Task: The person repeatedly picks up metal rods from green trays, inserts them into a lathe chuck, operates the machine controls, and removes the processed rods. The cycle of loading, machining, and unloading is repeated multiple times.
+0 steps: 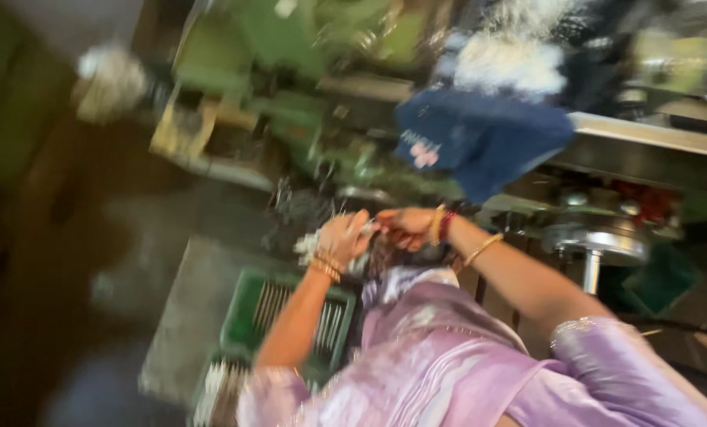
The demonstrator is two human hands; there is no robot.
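Pretty blurry shot, so take the fine detail with a grain of salt. The person's two hands meet in the middle of the view, just above a lilac, shiny draped garment (440,364) that fills the lower right. The left hand (344,237) has its fingers curled in around something small and pale (309,243) (could be a rag or a bit of cloth, too smeared to say for sure), and there are gold bangles (326,267) on that wrist. The right hand (405,225) sits just beside it, fingertips touching or nearly touching the left hand, fingers bent narrow as if pinching; what they grip, if anything, I can't tell. That wrist carries a gold and a red bangle (441,225), with another gold one (482,249) further up the forearm. Below the left forearm there's a green plastic crate (246,304) holding a row of thin metal rods, and it rests on a grey slab-like surface (181,316). Behind the hands stands a green machine (290,103), with a dark blue cloth (484,138) draped over the part to its right and something white and fluffy above that. Off to the right there's a round shiny metal disc (598,241) on a post, well apart from the hands.
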